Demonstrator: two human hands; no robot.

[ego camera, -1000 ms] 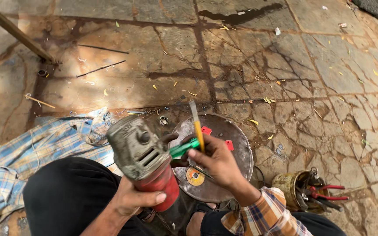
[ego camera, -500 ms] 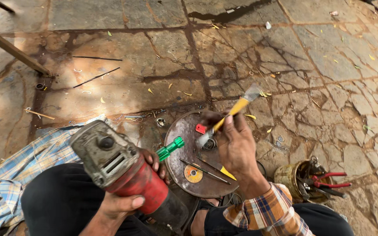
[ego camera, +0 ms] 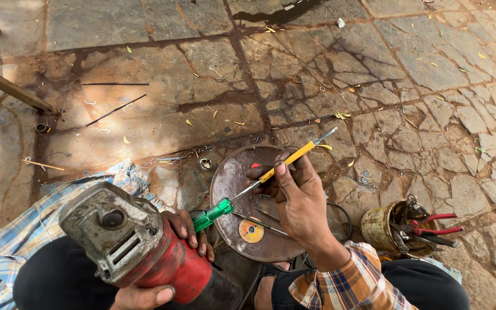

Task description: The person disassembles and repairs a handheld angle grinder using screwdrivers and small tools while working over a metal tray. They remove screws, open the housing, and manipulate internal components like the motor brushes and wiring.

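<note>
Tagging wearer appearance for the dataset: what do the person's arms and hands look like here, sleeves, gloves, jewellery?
Both hands are bare, with no gloves. The right hand comes out of a plaid sleeve in orange, white and blue, cuff at the wrist. No sleeve shows at the left hand. No rings or watch visible.

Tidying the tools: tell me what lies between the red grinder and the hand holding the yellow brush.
In the head view, a green-handled screwdriver lies between the red grinder and the right hand, across the round metal tray.

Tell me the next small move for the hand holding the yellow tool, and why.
Probably bring the yellow-handled tool toward the power tool. The right hand has it lifted above the round metal tray, while the left hand steadies the red tool's body with its grey head facing up.
</note>
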